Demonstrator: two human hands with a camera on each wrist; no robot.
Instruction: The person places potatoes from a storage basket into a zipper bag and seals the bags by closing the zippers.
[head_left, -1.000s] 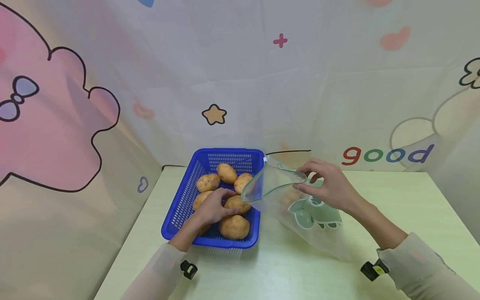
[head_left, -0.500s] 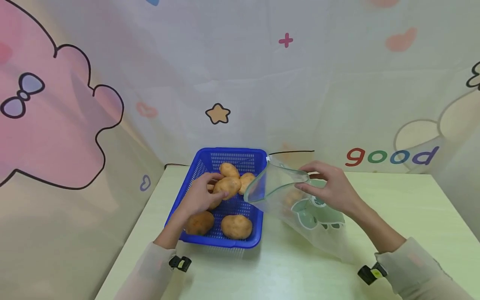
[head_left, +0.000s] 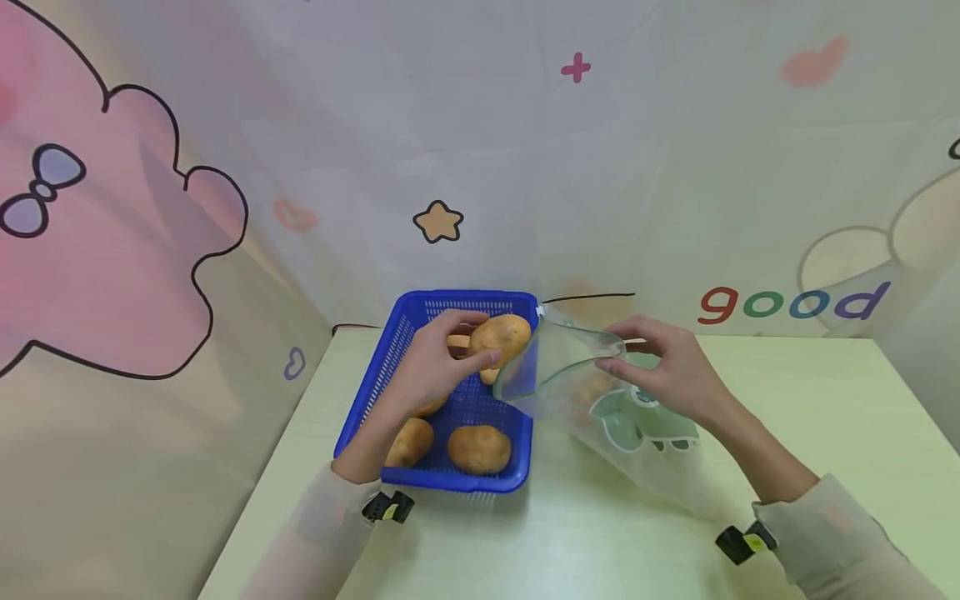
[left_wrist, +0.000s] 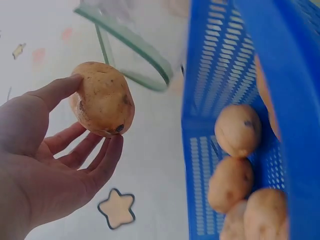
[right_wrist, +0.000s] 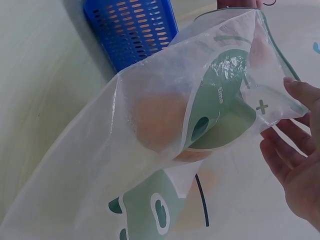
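Observation:
My left hand grips a yellow-brown potato between thumb and fingers, raised above the back right of the blue basket. The potato is close to the mouth of a translucent zip bag with a green cartoon print. In the left wrist view the held potato shows a dark spot at its lower end. My right hand pinches the bag's rim at its right corner, and the mouth gapes toward the basket. Through the film in the right wrist view, a potato shows inside the bag.
The blue perforated basket stands left of the bag, with several potatoes in it, one potato at its front right. Both sit on a pale green table. A printed cloth hangs behind the table.
My left hand has lifted a potato out from among the others and carried it up and right to the bag's mouth. The right hand keeps its pinch on the bag.

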